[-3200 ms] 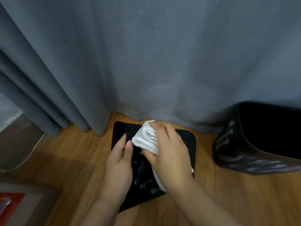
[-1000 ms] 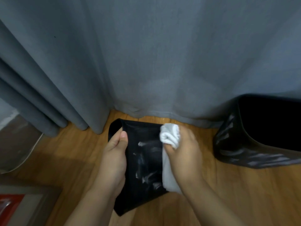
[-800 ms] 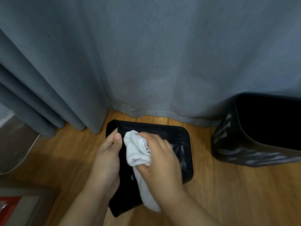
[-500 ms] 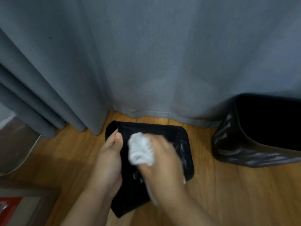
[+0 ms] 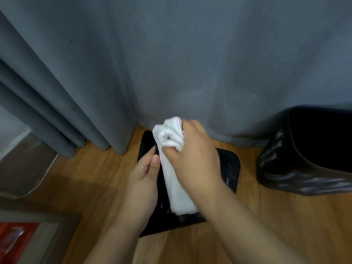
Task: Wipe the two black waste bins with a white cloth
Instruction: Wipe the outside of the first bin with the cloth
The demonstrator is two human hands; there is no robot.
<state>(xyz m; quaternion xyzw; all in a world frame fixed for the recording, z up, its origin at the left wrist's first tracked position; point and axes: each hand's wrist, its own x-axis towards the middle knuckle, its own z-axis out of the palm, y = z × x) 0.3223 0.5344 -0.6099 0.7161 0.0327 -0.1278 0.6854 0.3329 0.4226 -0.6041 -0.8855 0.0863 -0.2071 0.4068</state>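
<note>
Head view: white cloth (image 5: 172, 147), bunched in right hand (image 5: 194, 159), now swept up to far rim of centre bin (image 5: 231, 168); left hand (image 5: 142, 180) gripping its left edge. Second bin (image 5: 304, 162), right of frame, seemingly untouched.

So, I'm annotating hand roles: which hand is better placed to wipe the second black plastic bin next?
Probably the right hand: it already grips the bunched white cloth and is nearer the second black plastic bin. The left hand holds the first black bin.
</note>
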